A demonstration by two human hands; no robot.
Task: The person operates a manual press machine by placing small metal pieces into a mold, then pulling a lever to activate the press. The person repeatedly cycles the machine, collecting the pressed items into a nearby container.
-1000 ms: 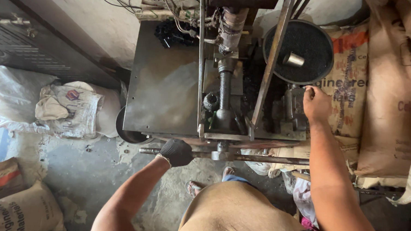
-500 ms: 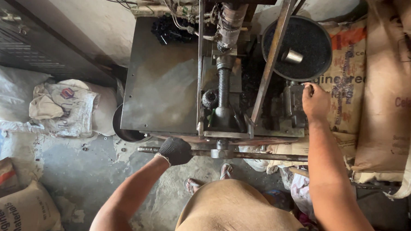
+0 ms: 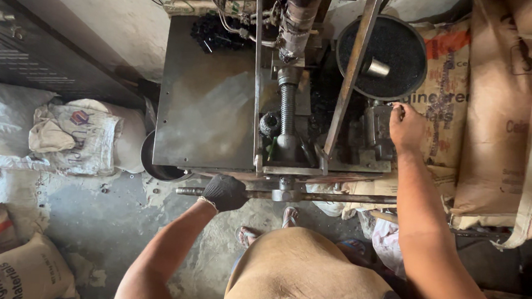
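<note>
Your gloved left hand [image 3: 224,192] is clamped around the bar [image 3: 323,197] lying across the press [image 3: 205,105] front. The bar looks stiff, heavy steel; hold near its end. Your bare right hand [image 3: 406,127] rests on the block [image 3: 376,127]; I cannot tell whether it grips.

workshop | steel press machine [image 3: 280,108] | stacked sacks [image 3: 506,118] | bare concrete floor [image 3: 96,214]
</note>
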